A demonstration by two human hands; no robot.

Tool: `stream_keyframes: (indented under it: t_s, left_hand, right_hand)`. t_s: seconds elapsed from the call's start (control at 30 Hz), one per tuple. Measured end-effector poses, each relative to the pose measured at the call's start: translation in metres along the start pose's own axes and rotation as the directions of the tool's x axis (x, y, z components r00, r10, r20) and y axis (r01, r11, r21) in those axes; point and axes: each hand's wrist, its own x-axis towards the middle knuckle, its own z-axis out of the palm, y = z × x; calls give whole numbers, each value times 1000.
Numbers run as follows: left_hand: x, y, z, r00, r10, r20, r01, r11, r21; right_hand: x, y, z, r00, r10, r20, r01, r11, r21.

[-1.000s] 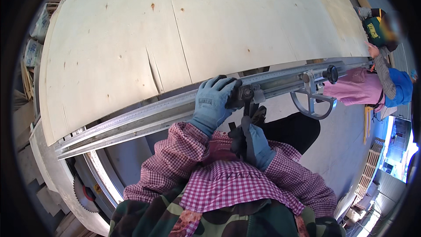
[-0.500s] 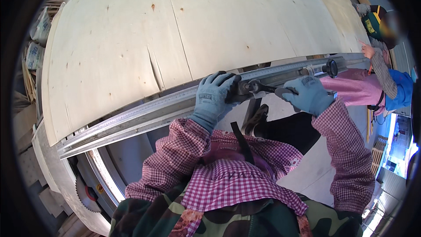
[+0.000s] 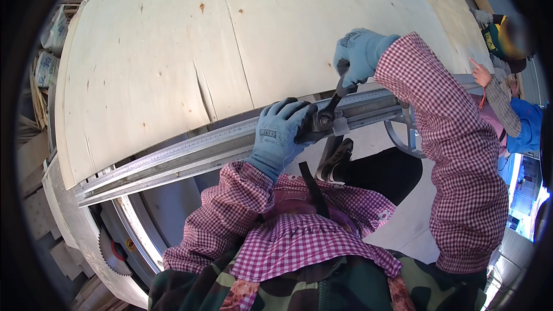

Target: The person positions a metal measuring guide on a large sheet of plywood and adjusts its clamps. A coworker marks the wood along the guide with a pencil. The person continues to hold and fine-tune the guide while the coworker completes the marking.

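My right hand (image 3: 362, 52), in a blue-grey glove, is closed round the upper end of a dark wrench (image 3: 332, 102) above the near edge of the plywood. At its lower end, the wrench sits on a bolt (image 3: 325, 118) of a dark metal block on the rail. My left hand (image 3: 277, 133), gloved alike with dark fingertips, grips that block from the left; its fingers partly hide it. Beneath both hands runs a long aluminium rail (image 3: 190, 150) with a measuring scale along its top. A small translucent piece (image 3: 340, 126) sticks out beside the bolt.
A large pale plywood sheet (image 3: 155, 46) spreads beyond the rail. At lower left stands a toothed circular saw blade (image 3: 111, 253). A grey curved handle (image 3: 403, 138) hangs under the rail at right. At far right, another person's hand (image 3: 480, 73) rests at the sheet's edge.
My right hand has swung up and leftward with the wrench, from right of the block to over the plywood edge. The wrench now points away from me. My left hand stays put.
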Motion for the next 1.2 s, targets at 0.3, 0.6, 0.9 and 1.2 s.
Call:
stream_keyframes:
  t_s: [0.3, 0.6, 0.9, 1.2]
  left_hand:
    - [-5, -4, -2, 1000, -4, 8, 5, 1000, -3]
    - [-3, -4, -3, 999, -24, -30, 24, 1000, -1]
    - [-3, -5, 5, 997, -38, -62, 38, 999, 2]
    - [-5, -4, 4, 997, -66, -38, 67, 997, 24]
  right_hand:
    - [-36, -76, 241, 912, 272, -307, 218, 313, 925]
    - [-60, -133, 214, 980, 181, -80, 155, -448, 880]
    - [-86, -3, 133, 977, 37, -211, 68, 881, 469]
    - [-31, 17, 67, 997, 59, -41, -50, 982, 183]
